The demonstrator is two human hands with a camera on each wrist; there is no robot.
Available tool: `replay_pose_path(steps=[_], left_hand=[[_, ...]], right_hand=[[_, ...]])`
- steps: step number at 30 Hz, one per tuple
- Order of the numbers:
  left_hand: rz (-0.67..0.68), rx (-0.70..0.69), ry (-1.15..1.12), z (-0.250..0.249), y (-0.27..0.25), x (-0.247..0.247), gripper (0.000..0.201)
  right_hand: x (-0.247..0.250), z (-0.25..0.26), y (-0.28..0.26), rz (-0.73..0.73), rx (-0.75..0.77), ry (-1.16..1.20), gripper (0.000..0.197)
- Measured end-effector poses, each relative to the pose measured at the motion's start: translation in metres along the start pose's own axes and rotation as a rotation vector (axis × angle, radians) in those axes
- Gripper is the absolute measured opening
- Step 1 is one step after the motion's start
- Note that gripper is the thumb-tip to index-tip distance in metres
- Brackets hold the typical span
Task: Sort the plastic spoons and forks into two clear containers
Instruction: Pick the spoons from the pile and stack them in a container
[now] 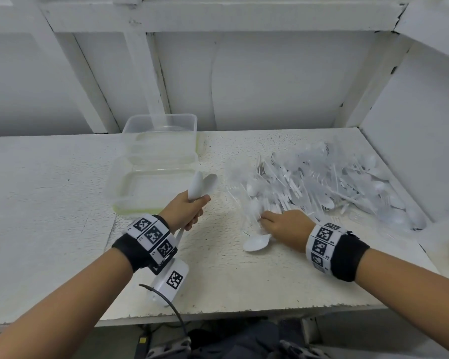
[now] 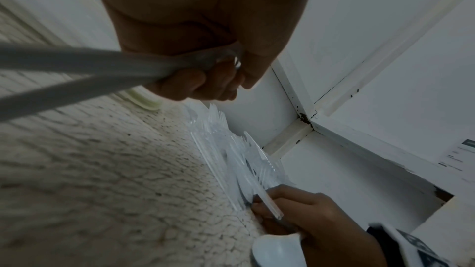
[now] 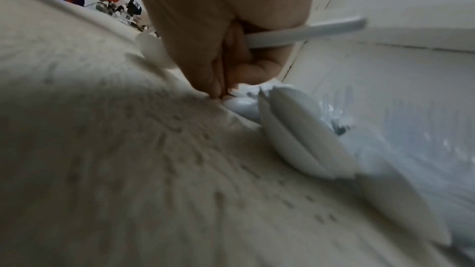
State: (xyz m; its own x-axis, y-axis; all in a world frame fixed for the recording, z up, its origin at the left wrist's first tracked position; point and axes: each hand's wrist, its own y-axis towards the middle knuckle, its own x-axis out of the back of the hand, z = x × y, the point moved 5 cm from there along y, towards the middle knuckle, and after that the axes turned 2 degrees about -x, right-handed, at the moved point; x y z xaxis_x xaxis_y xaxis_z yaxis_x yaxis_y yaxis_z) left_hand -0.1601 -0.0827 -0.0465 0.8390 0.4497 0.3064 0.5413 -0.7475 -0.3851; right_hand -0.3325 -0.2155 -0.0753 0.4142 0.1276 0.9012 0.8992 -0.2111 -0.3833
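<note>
- Gripping two white spoons (image 1: 202, 186) by the handles, left hand (image 1: 186, 211) has fingers curled tight round them; bowls stick up over the near container's right edge, handle ends poke out below the wrist.
- Left wrist view: the handles (image 2: 85, 68) cross the frame blurred, fingers (image 2: 195, 84) wrapped round them; spoon bowls hidden behind the palm.
- Near container (image 1: 151, 187) and far container (image 1: 161, 133) sit touching, one behind the other, left of the pile; clear walls make rims hard to trace, contents hard to tell, look bare.
- Table (image 1: 49, 190) white, rough surface; front edge cut off by the arms.
- Left wristband (image 1: 151, 237) with black-white markers; a camera block hangs under it.
- Loose spoon (image 1: 257, 242) lies just under the right hand, bowl toward the left; its handle is hidden by the hand.
- Right hand (image 1: 287, 224) knuckles up at the pile's near-left edge, fingers curled, pinching at a white utensil; right wrist view shows a white handle (image 3: 308, 33) held in the curled fingers (image 3: 246, 68), blurred, whether spoon or fork cannot tell.
- Pile (image 1: 322, 182) of spoons and clear forks fills the right corner against the wall; single pieces too tangled and translucent to count.
- Right wristband (image 1: 327, 244) partly cut by the arm.
</note>
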Motion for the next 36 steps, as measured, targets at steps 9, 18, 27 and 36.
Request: replay_pose_path(steps=[9, 18, 27, 36], left_hand=[[0.000, 0.003, -0.007, 0.002, 0.000, -0.002, 0.020], [0.005, 0.007, 0.006, 0.006, 0.000, -0.004, 0.024], [-0.031, -0.006, -0.006, 0.003, 0.004, 0.000, 0.029], [0.004, -0.144, 0.182, -0.015, 0.009, -0.017, 0.021]], right_hand=[[0.012, -0.005, 0.024, -0.037, -0.154, 0.052, 0.061], [0.027, -0.004, 0.023, -0.036, 0.046, -0.058, 0.048], [0.065, -0.016, 0.003, -0.674, 0.200, 0.515, 0.041], [0.109, -0.052, -0.008, -0.878, -0.298, 1.823, 0.013]])
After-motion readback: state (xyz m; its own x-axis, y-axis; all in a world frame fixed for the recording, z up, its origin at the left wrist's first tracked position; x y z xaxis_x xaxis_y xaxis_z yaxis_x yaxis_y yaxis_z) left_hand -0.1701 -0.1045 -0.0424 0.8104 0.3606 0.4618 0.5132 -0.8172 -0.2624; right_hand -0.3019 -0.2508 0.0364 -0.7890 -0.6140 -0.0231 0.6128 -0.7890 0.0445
